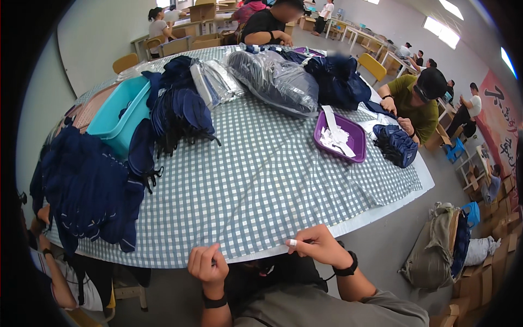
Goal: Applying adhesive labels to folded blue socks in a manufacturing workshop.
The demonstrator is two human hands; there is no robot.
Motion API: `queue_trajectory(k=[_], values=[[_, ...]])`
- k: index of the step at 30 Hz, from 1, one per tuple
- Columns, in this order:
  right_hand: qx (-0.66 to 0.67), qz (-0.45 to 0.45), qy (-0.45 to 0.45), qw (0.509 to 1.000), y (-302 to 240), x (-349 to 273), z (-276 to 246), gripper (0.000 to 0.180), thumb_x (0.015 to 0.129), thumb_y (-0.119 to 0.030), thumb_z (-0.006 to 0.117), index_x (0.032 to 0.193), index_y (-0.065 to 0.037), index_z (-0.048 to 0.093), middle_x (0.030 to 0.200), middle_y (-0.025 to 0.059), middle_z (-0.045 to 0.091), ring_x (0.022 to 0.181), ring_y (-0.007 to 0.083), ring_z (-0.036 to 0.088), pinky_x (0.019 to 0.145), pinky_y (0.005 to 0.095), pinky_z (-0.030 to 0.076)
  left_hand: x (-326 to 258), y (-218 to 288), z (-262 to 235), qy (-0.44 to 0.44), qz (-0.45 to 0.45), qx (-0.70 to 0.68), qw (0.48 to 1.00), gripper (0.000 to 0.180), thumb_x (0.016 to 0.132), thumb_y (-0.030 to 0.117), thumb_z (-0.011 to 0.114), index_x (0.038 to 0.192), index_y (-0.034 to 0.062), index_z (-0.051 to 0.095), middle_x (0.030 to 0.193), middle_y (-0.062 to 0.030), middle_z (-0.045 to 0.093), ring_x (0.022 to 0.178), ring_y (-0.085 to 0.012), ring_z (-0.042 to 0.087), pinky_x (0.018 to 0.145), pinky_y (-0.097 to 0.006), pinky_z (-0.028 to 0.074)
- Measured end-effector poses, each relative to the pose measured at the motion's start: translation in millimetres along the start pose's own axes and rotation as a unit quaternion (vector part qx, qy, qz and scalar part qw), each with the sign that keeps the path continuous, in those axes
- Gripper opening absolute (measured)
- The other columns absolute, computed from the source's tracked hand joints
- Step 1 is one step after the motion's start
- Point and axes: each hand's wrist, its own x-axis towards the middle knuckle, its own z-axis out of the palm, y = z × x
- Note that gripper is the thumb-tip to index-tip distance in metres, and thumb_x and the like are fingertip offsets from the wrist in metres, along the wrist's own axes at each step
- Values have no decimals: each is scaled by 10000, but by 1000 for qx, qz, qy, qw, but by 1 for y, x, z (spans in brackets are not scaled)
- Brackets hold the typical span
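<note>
Now both hands, left hand [207, 265] and right hand [318, 245], pinch the checked tablecloth [261, 180] edge.

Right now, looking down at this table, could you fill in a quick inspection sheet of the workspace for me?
Surface: checked tablecloth over a large table.
Job's things: cloth's near edge, pinched by both hands.
Clutter: navy garments, teal bin, purple tray of white slips, bagged bundles.
Grippers: left hand fisted on edge; right hand gripping edge, one finger taped.
Cables: nothing seen.
Surroundings: seated co-workers, cardboard boxes, yellow chairs.
</note>
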Motion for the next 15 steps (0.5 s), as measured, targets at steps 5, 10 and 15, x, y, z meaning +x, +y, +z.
queue_trajectory(k=[5, 10, 15], values=[[-71, -54, 57, 994, -32, -9, -52, 195, 923, -172, 695, 877, 9, 754, 654, 32, 659, 592, 57, 574, 525, 211, 427, 1, 0, -5, 4, 6, 32, 999, 191, 702, -73, 524, 803, 12, 663, 635, -97, 563, 556, -263, 553, 503, -339, 431], [-94, -126, 172, 972, -58, 0, -121, 126, 873, -90, 720, 847, 30, 745, 700, 48, 690, 584, 52, 592, 523, 201, 444, -7, 0, -5, 7, 3, 28, 1000, 120, 739, -52, 526, 770, 0, 629, 648, -118, 568, 569, -277, 552, 515, -354, 412], [-49, -158, 203, 965, -78, 79, -199, 354, 962, -244, 603, 766, 34, 701, 578, 38, 600, 470, 81, 555, 464, 197, 416, -11, 0, -14, -6, 11, 84, 996, 183, 940, 135, 600, 850, -12, 661, 733, -116, 613, 595, -227, 561, 531, -328, 448]])
